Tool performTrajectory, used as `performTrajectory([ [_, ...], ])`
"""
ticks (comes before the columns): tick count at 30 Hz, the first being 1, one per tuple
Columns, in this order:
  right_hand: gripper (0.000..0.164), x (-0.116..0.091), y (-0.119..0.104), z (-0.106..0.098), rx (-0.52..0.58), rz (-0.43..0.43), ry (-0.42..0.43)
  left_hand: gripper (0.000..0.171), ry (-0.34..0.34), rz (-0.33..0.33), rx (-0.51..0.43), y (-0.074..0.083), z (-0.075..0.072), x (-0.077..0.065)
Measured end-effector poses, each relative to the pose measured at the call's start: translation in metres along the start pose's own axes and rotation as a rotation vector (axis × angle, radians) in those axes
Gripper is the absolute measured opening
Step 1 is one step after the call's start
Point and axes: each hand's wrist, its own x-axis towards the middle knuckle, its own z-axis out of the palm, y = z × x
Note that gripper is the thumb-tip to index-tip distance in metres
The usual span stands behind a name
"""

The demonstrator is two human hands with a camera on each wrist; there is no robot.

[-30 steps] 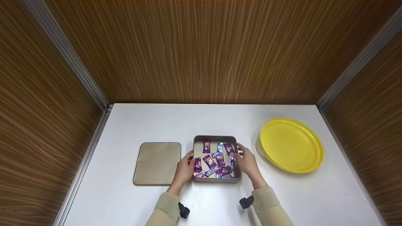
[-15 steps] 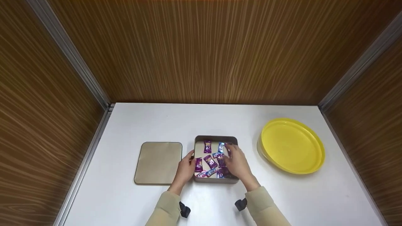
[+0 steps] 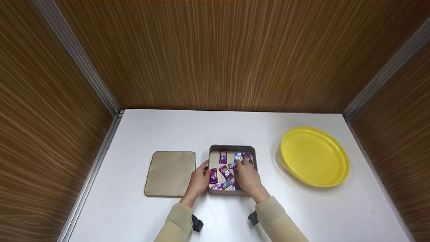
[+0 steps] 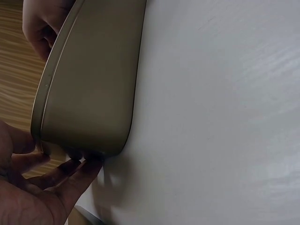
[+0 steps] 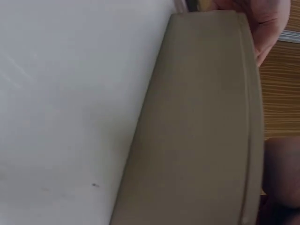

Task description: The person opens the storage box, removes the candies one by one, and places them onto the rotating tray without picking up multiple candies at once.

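A square metal tin (image 3: 231,193) stands uncovered at the middle of the table, with several wrapped candies inside. Some wrappers are purple, like this candy (image 3: 225,172); others are blue, like that candy (image 3: 226,184). My left hand (image 3: 199,179) holds the tin's left wall, thumb at the rim and fingers against the outside, as the left wrist view also shows. Inside the tin's right half, my right hand (image 3: 248,177) reaches down among the candies with curled fingers. Its fingertips are hidden, so I cannot tell whether a candy is pinched.
A flat square lid (image 3: 170,173) of matching colour lies left of the tin. To the right stands a round container with a yellow lid (image 3: 314,156). Wood-grain panels (image 3: 215,57) enclose the white table (image 3: 161,131) at the back and both sides.
My right hand has left the tin's right wall and moved left into the tin, its fingers curling down onto the candies. My left hand keeps its hold on the left wall.
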Motion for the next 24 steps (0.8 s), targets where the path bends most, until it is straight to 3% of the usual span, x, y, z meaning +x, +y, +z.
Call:
performTrajectory([
  [9, 0.031, 0.001, 0.003, 0.013, -0.057, -0.017, -0.032, 0.044, -0.01, 0.028, 0.028, 0.002, -0.001, 0.0],
  [24, 0.038, 0.003, 0.006, 0.013, -0.081, -0.018, -0.075, 0.044, -0.009, 0.031, 0.024, 0.003, -0.001, 0.0],
])
